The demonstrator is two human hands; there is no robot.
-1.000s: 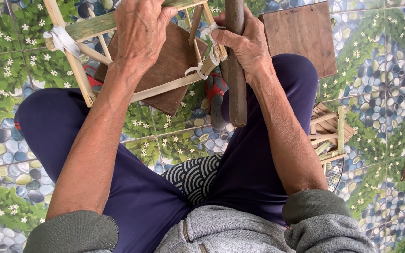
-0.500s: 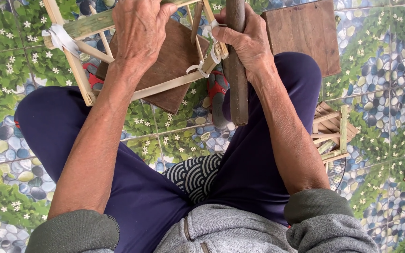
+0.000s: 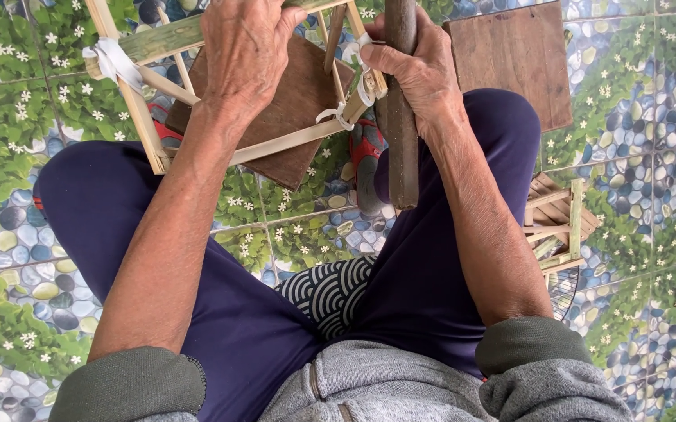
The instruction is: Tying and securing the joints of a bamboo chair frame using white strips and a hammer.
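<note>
Your left hand (image 3: 248, 51) clamps the top rail of the bamboo frame (image 3: 197, 101) above your knees, while your right hand (image 3: 416, 66) grips a dark wooden club (image 3: 400, 133) upright just beside its tied corner. Beneath the frame lies a brown board (image 3: 291, 109); beyond your right hand, another board (image 3: 514, 59).

frame (image 3: 275, 144): pale split bamboo, looking smooth and matt | ties (image 3: 111, 59): white cloth strips | handle (image 3: 402, 117): dark wood, showing worn and dull | boards (image 3: 514, 59): brown wood, looking matt and grainy | floor (image 3: 643, 101): glossy printed tile | trousers (image 3: 424, 273): navy cloth | sleeves (image 3: 130, 387): grey knit, looking soft
</note>
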